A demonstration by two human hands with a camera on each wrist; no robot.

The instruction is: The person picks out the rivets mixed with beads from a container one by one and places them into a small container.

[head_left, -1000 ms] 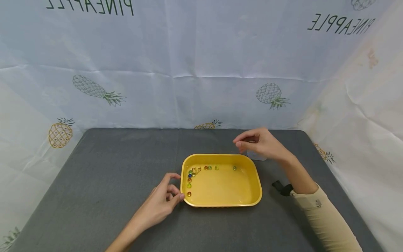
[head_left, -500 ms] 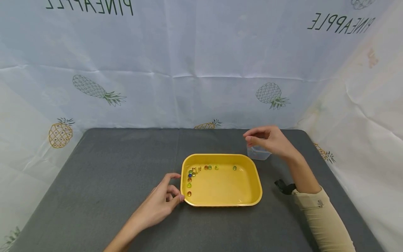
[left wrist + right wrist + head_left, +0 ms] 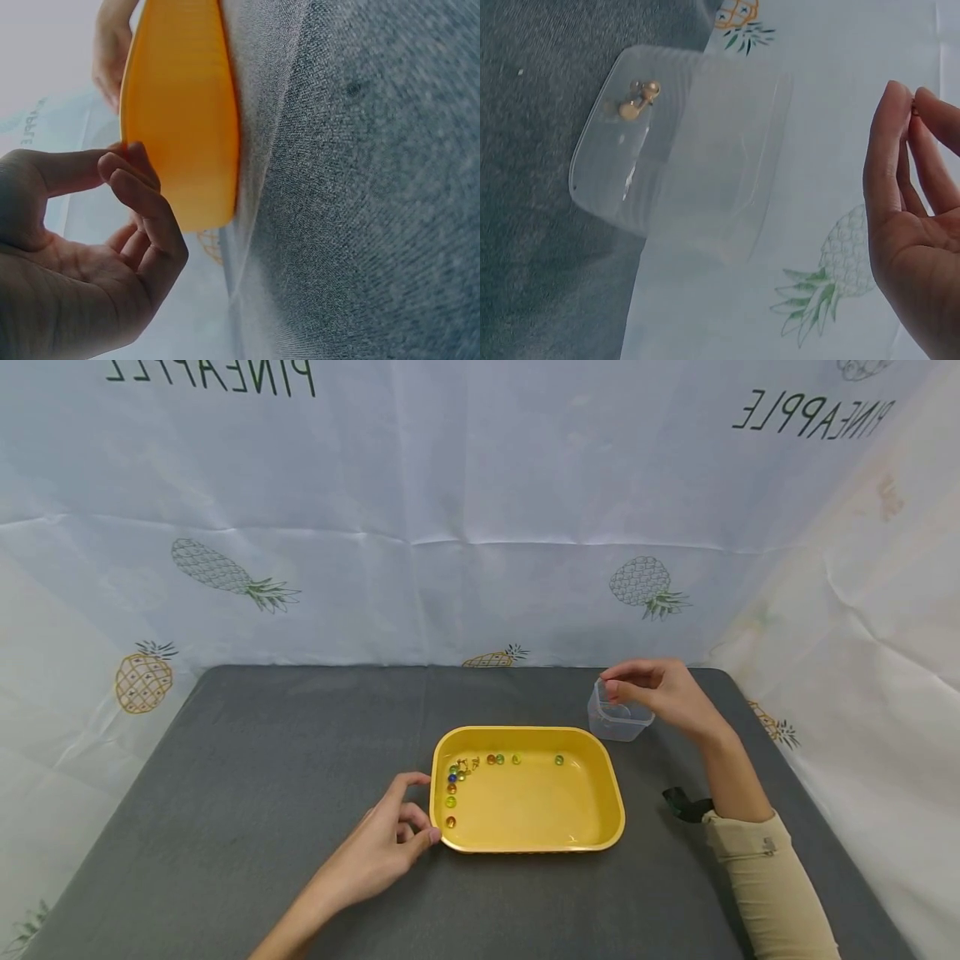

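A yellow tray lies on the dark tabletop, with coloured glass marbles and small gold pieces along its left and far sides. My left hand holds the tray's left rim, thumb at the near corner and index finger farther along. In the right wrist view, thumb and index fingertips of my right hand pinch a tiny brownish-gold piece, mostly hidden. That hand is over a clear plastic container behind the tray's right corner. Inside the container are gold round-headed pieces.
A white cloth printed with pineapples hangs behind the table and along its sides. The dark tabletop stretches left of the tray. A black strap hangs at my right wrist.
My right hand has moved right from the tray's far edge to above the clear container, now more visible. My left hand and the tray have stayed in place.
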